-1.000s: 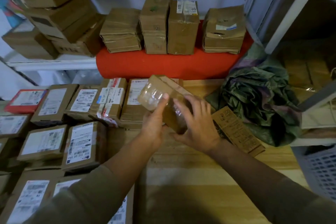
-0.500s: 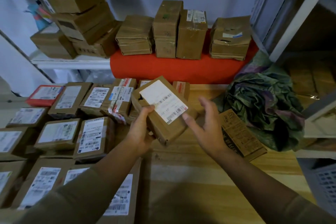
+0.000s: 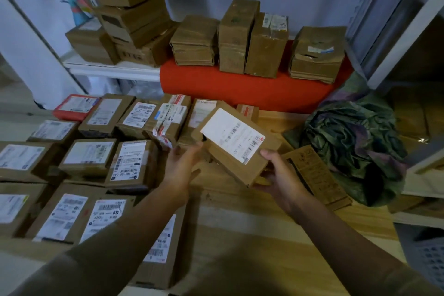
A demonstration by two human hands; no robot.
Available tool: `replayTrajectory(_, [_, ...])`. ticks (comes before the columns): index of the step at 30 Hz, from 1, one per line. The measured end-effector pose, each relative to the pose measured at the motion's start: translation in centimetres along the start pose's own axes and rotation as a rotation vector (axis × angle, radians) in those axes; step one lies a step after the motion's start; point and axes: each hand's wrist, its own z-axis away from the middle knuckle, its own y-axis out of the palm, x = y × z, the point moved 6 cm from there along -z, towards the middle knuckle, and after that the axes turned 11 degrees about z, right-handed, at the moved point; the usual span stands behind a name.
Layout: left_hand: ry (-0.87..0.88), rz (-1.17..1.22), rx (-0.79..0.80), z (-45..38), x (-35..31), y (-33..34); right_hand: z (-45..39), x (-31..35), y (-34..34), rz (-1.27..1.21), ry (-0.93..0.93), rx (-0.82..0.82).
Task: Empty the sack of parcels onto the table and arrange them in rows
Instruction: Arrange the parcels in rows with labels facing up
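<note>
A brown cardboard parcel (image 3: pixel 236 149) with a white barcode label facing up hangs tilted above the wooden table (image 3: pixel 242 230). My right hand (image 3: pixel 278 175) grips its near end, thumb on top and fingers underneath. My left hand (image 3: pixel 183 166) has relaxed fingers that touch the parcel's left corner. Left of the hands, labelled parcels (image 3: pixel 131 163) lie in rows. The crumpled green camouflage sack (image 3: pixel 358 149) sits on the right, with a flat brown parcel (image 3: pixel 317 175) lying against it.
A red padded block (image 3: pixel 240 89) at the back carries several stacked boxes (image 3: pixel 237 36). More boxes (image 3: pixel 129 21) stand on a white shelf at back left. A metal rack (image 3: pixel 408 38) rises on the right, and a grey plastic basket (image 3: pixel 430 262) sits at bottom right.
The parcel was turned label side up and passed from my left hand to my right. The right hand now grips its near end, and the left hand's fingers have loosened.
</note>
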Motion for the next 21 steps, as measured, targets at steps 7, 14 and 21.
replayTrajectory(7, [0.182, -0.069, -0.372, 0.2, -1.3, -7.5, -0.8, -2.6, 0.9, 0.210, 0.120, 0.042])
replayTrajectory(14, [0.233, -0.223, -0.366, 0.2, -2.1, -9.5, -2.2, -1.6, 4.0, 0.210, 0.126, 0.109])
replayTrajectory(21, [0.281, -0.365, -0.408, -1.3, -4.4, -10.6, -2.8, -2.2, 7.2, 0.319, 0.207, 0.208])
